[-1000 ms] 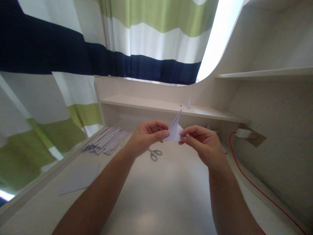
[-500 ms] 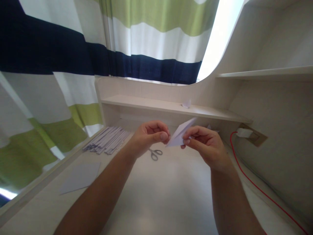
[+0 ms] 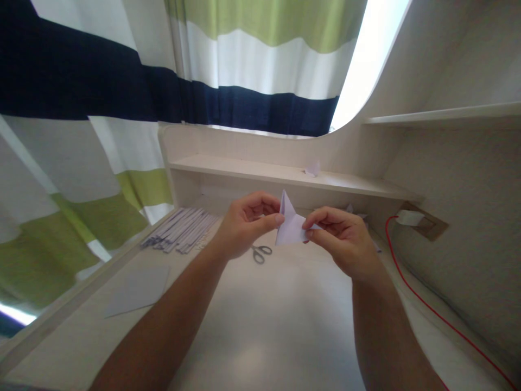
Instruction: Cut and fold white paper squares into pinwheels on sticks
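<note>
A piece of folded white paper [image 3: 290, 228] is held up above the desk between both hands, one pointed flap standing upward at its left side. My left hand [image 3: 248, 222] pinches the left edge of the paper with thumb and fingers. On the other side, my right hand [image 3: 337, 236] grips the right corner between thumb and forefinger. Below and behind my left hand lie scissors [image 3: 260, 253] on the desk, their blades partly hidden by that hand.
Folded paper strips [image 3: 181, 231] lie in a row at the back left. Nearer is a flat white sheet [image 3: 138, 290]. A small folded paper [image 3: 312, 169] stands on the shelf [image 3: 244, 167]. A red cable [image 3: 401, 277] runs from a white plug [image 3: 409, 217] along the right.
My left hand has closed onto the paper's left edge. The paper has turned, and a pointed flap now stands up where it leaned to the right before.
</note>
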A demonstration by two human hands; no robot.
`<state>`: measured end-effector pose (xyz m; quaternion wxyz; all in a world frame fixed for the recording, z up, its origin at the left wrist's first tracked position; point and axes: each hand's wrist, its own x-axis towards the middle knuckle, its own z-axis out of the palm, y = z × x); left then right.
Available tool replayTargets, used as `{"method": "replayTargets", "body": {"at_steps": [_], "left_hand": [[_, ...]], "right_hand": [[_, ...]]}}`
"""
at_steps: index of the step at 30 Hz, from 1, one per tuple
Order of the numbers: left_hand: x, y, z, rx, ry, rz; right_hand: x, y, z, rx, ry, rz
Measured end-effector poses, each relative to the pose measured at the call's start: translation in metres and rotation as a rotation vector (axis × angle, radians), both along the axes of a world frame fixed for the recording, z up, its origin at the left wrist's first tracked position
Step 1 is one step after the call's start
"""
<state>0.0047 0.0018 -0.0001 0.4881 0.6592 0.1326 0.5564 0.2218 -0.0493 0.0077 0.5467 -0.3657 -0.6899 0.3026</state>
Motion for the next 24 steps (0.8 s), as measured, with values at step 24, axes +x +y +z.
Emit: {"method": "replayTargets", "body": {"at_steps": [24], "left_hand": [[0.01, 0.005, -0.016, -0.305, -0.087, -0.319]], "right_hand": [[-0.008, -0.014, 0.009, -0.11, 0.36, 0.352]]}}
